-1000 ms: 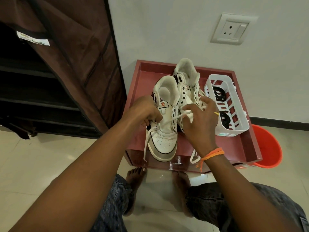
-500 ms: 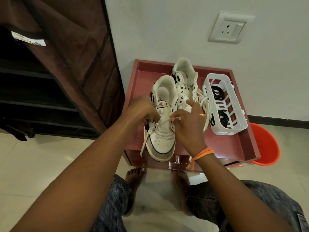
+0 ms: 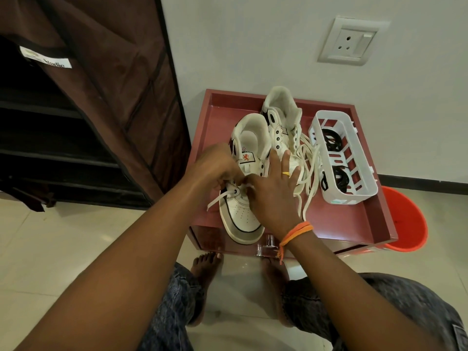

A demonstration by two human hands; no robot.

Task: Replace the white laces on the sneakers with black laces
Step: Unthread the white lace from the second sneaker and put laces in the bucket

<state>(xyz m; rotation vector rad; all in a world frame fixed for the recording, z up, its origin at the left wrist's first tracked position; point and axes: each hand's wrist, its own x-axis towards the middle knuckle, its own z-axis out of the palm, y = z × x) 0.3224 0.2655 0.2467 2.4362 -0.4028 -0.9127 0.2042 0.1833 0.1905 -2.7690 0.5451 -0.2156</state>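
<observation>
Sneakers sat side by side on a dark red rimmed wooden tray-top stand [image 3: 215,117] against the white wall. The nearer white leather sneaker with a grey toe cap [image 3: 243,214] pointed toward six o'clock, its toe overhanging the stand's front edge; the second white leather sneaker [image 3: 281,122] stood just beside it at about one o'clock, set further back.

The left hand [image 3: 215,168] had its fingers curled over the nearer sneaker's eyelets, pinching the white flat lace [image 3: 215,200], one loose end of which trailed off toward eight o'clock. The right hand [image 3: 273,196] met it over the same spot, thumb and forefinger drawn together on the lace while the other fingers fanned out straight toward twelve o'clock, touching the second sneaker's side. A yellow ring [image 3: 286,174] showed on one finger and an orange thread band [image 3: 296,231] circled the wrist.

A tangle of loose white lace [image 3: 309,158] hung from the second sneaker toward five o'clock. At three o'clock from the shoes lay a white slotted plastic basket [image 3: 354,196] holding coiled black laces [image 3: 339,176]. An orange plastic bucket [image 3: 407,224] stood on the floor at four o'clock beyond the stand, and a brown fabric wardrobe [image 3: 101,84] filled the nine to eleven o'clock side.
</observation>
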